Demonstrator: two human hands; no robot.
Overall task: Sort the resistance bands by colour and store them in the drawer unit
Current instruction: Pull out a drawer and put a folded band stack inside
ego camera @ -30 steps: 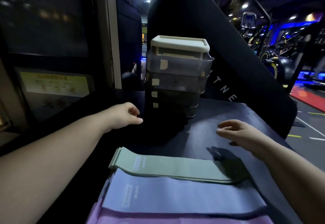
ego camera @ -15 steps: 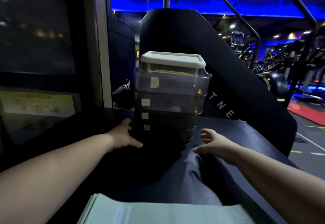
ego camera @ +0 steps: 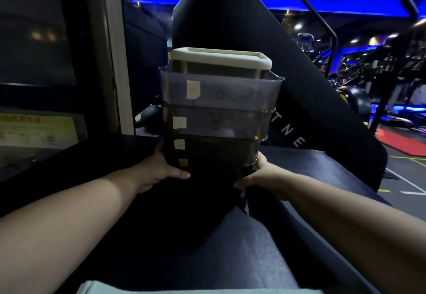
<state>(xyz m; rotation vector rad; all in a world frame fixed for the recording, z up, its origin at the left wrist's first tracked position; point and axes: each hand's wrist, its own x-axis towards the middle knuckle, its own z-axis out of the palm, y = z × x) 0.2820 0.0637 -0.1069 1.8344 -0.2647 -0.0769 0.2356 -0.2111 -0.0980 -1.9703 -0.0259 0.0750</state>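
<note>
A drawer unit (ego camera: 219,114) of smoky translucent drawers with a cream top and small paper labels stands on the dark padded bench (ego camera: 242,247). My left hand (ego camera: 159,169) grips its lower left corner, thumb across the front. My right hand (ego camera: 262,176) grips its lower right corner. A pale green resistance band (ego camera: 184,289) shows only as a strip at the bottom edge; the other bands are out of view.
A black upright pad (ego camera: 299,86) with white letters rises right behind the unit. A dark window and pillar (ego camera: 110,51) stand to the left. Gym machines and a red floor mat (ego camera: 403,143) lie to the right, beyond the bench edge.
Both hands reached forward and closed on the bottom corners of the drawer unit. The view moved forward, so the purple and pink bands left the frame.
</note>
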